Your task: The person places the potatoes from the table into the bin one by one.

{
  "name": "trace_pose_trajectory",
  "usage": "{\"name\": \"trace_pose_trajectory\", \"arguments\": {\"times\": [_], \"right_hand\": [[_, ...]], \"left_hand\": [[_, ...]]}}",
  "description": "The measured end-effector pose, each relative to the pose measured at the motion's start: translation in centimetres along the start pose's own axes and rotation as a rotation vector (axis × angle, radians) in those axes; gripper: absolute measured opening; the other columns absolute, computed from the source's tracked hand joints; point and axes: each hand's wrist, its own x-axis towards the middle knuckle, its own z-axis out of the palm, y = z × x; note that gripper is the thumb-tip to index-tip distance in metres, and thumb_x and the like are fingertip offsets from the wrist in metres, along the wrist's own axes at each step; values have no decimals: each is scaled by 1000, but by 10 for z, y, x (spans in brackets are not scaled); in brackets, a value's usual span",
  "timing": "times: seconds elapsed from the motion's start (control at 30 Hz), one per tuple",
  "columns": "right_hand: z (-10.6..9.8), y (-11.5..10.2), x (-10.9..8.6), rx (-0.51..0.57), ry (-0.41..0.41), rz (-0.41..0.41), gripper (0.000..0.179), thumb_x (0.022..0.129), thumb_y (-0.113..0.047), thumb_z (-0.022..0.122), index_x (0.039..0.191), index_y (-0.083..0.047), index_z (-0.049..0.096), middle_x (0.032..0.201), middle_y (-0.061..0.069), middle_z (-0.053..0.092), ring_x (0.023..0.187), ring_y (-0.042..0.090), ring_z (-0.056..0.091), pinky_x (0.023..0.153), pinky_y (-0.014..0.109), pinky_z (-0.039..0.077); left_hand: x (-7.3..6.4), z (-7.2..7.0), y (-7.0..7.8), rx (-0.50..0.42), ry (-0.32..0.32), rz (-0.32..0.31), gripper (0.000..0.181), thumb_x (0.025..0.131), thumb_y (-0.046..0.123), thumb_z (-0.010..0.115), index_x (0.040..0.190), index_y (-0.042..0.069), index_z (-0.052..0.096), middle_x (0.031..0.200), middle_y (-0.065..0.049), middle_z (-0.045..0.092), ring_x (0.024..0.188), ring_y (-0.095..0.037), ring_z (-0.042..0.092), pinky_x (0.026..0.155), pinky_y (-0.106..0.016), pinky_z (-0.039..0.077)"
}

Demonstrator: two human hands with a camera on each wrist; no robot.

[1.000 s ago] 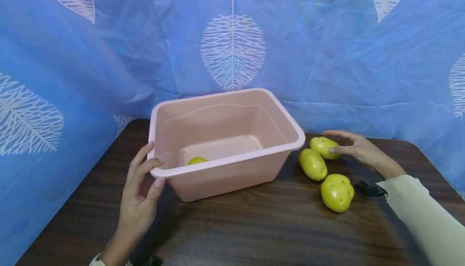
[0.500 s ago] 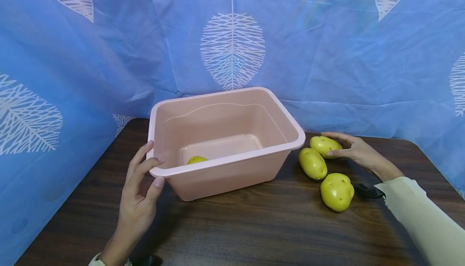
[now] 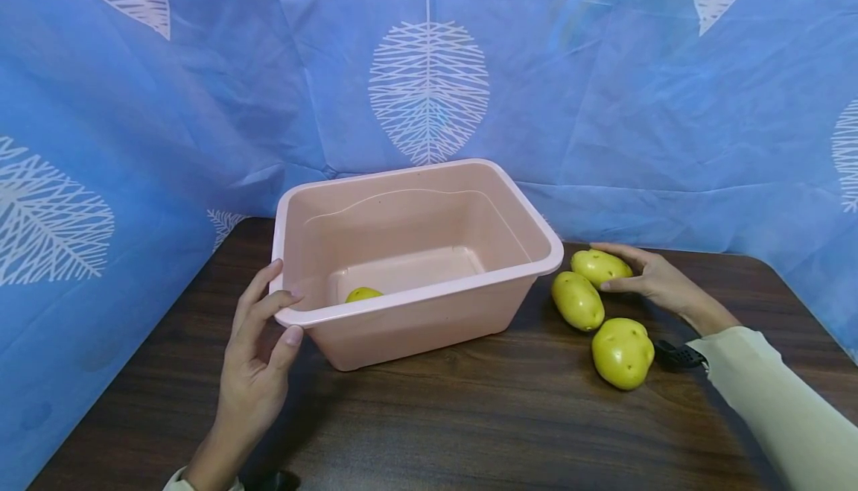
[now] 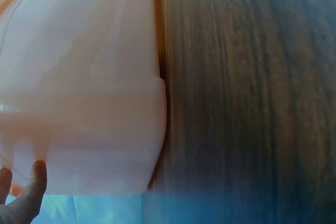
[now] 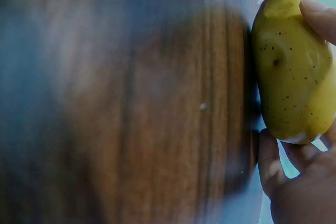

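Note:
A pink plastic basin (image 3: 415, 327) stands on the dark wooden table, slightly angled. My left hand (image 3: 255, 372) holds its near left corner, fingers over the rim and thumb outside below it. Part of a yellow potato (image 3: 364, 294) shows inside the basin; the front wall hides the rest. To the right of the basin, my right hand (image 3: 660, 282) grips the farthest potato (image 3: 599, 267), thumb on the near side and fingers behind. In the right wrist view, thumb and fingers span this speckled potato (image 5: 294, 66), which is at the tabletop.
An oval potato (image 3: 578, 301) lies between the gripped one and the basin. A rounder, knobby potato (image 3: 623, 354) sits nearer, close to the black wristband (image 3: 678, 355). Behind the table (image 3: 456, 416) hangs a blue cloth (image 3: 603, 103) with white leaf prints.
My right hand has shifted slightly left, its thumb sliding farther along the far potato. My left hand keeps its place on the basin's corner.

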Motion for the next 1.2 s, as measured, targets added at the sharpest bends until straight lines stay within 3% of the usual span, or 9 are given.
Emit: {"name": "trace_pose_trajectory", "arguments": {"times": [0.17, 0.33, 0.43, 0.63, 0.9, 1.2], "right_hand": [[1, 3, 1, -26, 5, 5, 83, 97, -26, 76, 165, -17, 31, 169, 23, 27, 138, 28, 44, 93, 19, 46], [1, 4, 0, -16, 20, -1, 82, 97, -26, 77, 165, -16, 32, 167, 21, 30, 122, 1, 46, 89, 14, 46], [1, 3, -2, -10, 45, -20, 78, 97, -26, 76, 163, -15, 35, 166, 20, 33, 115, -7, 47, 88, 13, 47], [-3, -2, -9, -16, 101, -53, 71, 98, -27, 75, 160, -16, 42, 162, 15, 38, 116, -11, 46, 87, 11, 45], [-4, -12, -15, 28, 128, -101, 67, 100, -20, 73, 159, -15, 43, 143, -16, 45, 107, -2, 58, 82, 20, 54], [-5, -21, -19, 54, 118, -116, 65, 100, -17, 72, 158, -18, 43, 139, -20, 44, 108, 0, 58, 81, 21, 55]], "left_hand": [[0, 0, 0, -4, -3, -7, 38, 100, -7, 58, 137, 1, 58, 170, -2, 30, 151, -25, 33, 109, -15, 44], [0, 1, 0, -29, 5, 5, 39, 99, -7, 59, 137, 2, 58, 169, -2, 30, 151, -26, 33, 109, -15, 45], [0, 2, 0, -42, 6, 13, 38, 99, -7, 58, 137, 2, 59, 169, -3, 31, 151, -27, 32, 109, -15, 44], [0, 2, 0, -29, 1, -5, 37, 100, -7, 57, 136, 0, 57, 170, -3, 30, 152, -27, 31, 109, -15, 44], [0, 3, -2, -91, 15, -26, 35, 97, -13, 56, 132, -9, 55, 169, -8, 29, 151, -28, 30, 109, -14, 45], [1, 3, 0, -79, 11, -29, 35, 97, -13, 56, 132, -10, 55, 170, -6, 29, 152, -27, 29, 110, -14, 45]]}}
